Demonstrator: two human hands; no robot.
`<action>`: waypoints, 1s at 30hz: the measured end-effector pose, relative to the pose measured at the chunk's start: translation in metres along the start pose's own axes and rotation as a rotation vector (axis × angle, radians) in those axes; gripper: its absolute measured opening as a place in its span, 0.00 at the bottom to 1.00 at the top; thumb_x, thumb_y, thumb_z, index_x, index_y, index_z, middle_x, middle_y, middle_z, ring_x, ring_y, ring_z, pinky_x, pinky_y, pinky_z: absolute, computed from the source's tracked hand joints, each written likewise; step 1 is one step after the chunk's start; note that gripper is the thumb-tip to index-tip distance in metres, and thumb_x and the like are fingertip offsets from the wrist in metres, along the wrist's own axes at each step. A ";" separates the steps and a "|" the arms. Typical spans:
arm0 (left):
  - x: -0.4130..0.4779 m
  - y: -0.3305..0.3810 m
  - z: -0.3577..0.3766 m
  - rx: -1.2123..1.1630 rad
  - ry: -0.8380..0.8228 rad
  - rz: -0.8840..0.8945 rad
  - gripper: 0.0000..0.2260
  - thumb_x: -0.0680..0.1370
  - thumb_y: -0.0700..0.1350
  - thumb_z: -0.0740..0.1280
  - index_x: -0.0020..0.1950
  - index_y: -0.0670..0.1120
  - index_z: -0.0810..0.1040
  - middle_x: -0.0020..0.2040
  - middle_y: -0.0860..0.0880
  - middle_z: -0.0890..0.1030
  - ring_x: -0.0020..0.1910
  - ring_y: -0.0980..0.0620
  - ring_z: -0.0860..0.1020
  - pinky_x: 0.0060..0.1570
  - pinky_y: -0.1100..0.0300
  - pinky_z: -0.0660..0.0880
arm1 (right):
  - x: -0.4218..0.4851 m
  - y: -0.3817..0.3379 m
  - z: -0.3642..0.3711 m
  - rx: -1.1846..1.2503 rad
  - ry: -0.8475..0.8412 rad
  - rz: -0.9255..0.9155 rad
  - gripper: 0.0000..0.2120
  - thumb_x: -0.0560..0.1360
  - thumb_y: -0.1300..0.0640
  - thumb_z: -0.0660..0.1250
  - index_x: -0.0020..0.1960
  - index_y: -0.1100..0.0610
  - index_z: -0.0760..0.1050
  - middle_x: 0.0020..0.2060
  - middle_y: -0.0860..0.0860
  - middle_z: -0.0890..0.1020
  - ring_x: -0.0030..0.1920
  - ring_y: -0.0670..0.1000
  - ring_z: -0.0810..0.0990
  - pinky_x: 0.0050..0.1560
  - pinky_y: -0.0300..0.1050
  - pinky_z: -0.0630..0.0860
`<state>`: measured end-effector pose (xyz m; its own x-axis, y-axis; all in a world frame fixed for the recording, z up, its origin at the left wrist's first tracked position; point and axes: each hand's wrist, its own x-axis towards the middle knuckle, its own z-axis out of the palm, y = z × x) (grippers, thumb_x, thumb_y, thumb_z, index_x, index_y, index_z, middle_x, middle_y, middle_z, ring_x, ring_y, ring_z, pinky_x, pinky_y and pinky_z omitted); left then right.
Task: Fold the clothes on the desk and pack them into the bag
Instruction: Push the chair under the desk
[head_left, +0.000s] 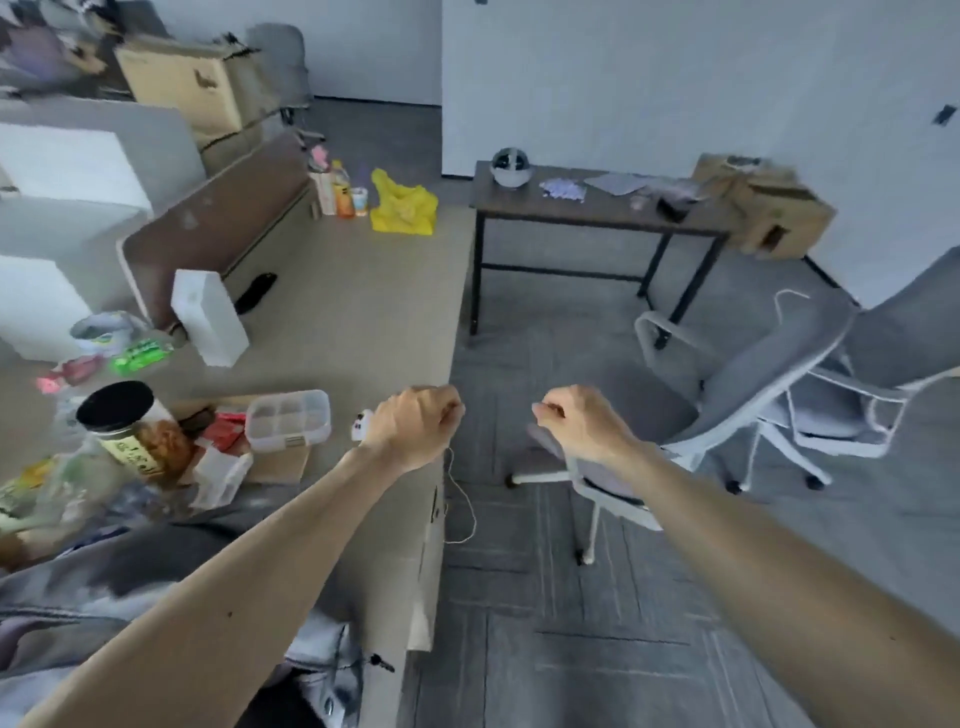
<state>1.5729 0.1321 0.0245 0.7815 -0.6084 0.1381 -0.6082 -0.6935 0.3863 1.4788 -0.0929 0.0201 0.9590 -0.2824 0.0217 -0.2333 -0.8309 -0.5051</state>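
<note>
Grey clothes lie unfolded on the desk, near edge, under my left forearm. Hands apart: left hand curled, seemingly pinching a thin cord; right hand curled, contents unclear. Risk: forearm drags the clothes off, or the cord snags.

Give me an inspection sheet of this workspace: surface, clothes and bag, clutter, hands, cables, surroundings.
Surface: beige desk, crowded at near left.
Job's things: grey clothes heaped at near edge; yellow bag at far end.
Clutter: black-lidded jar, clear compartment box, white box, bottles.
Hands: left hand curled, seems to pinch a thin string; right hand curled, nothing seen in it.
Cables: string hangs beside the desk edge.
Surroundings: grey chair, dark side table, cardboard box.
</note>
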 end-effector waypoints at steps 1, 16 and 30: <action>0.010 0.017 0.007 -0.003 -0.006 0.047 0.10 0.83 0.51 0.58 0.50 0.50 0.78 0.48 0.51 0.83 0.47 0.43 0.81 0.44 0.54 0.74 | -0.006 0.020 -0.012 -0.006 0.049 0.025 0.21 0.79 0.53 0.63 0.30 0.59 0.65 0.23 0.50 0.69 0.27 0.53 0.69 0.33 0.49 0.66; 0.137 0.306 0.154 0.000 -0.180 0.348 0.09 0.83 0.52 0.60 0.51 0.52 0.79 0.44 0.55 0.82 0.44 0.49 0.81 0.45 0.55 0.74 | -0.101 0.323 -0.161 -0.023 0.191 0.352 0.21 0.79 0.49 0.61 0.32 0.60 0.66 0.27 0.51 0.73 0.29 0.52 0.73 0.33 0.49 0.70; 0.236 0.456 0.253 -0.050 -0.148 0.344 0.11 0.80 0.56 0.62 0.50 0.51 0.79 0.43 0.54 0.81 0.42 0.48 0.82 0.44 0.52 0.80 | -0.094 0.494 -0.253 -0.065 0.193 0.423 0.24 0.80 0.50 0.61 0.28 0.54 0.60 0.24 0.49 0.68 0.26 0.49 0.67 0.30 0.44 0.62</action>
<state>1.4446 -0.4255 0.0027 0.5018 -0.8542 0.1358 -0.8213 -0.4213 0.3847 1.2323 -0.5983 -0.0130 0.7314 -0.6818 -0.0111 -0.6130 -0.6502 -0.4489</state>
